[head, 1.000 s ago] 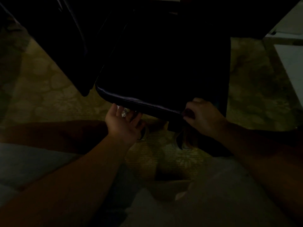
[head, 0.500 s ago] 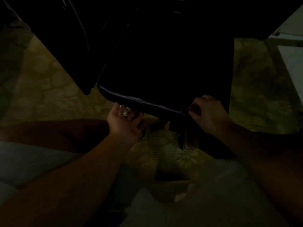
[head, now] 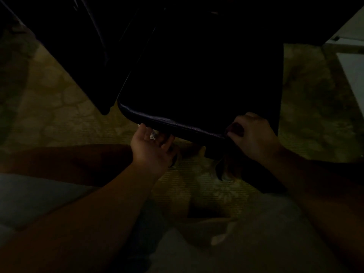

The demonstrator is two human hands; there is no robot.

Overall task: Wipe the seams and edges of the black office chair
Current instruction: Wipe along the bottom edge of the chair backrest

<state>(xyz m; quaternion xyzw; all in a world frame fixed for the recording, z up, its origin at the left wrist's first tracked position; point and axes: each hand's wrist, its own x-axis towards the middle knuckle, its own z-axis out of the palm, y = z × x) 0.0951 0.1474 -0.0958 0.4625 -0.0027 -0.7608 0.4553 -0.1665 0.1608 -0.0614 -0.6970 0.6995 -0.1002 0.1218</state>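
Note:
The black office chair's seat [head: 197, 79] fills the dim middle of the view, and its glossy front edge seam [head: 173, 125] catches some light. My left hand [head: 151, 148] reaches palm-up under the left part of that edge, with a small white wipe [head: 152, 136] pinched between its fingers against the underside. At the seat's front right corner my right hand [head: 253, 134] grips the edge with curled fingers. The chair's back and base are lost in darkness.
A yellowish patterned carpet [head: 59, 115] surrounds the chair. A dark chair part [head: 92, 66] hangs left of the seat. My legs in light shorts [head: 39, 203] lie at the bottom. A white piece of furniture [head: 352, 71] stands at the right edge.
My right hand has slid a little right and up along the front edge to the corner. My left hand has stayed under the edge, shifting only slightly.

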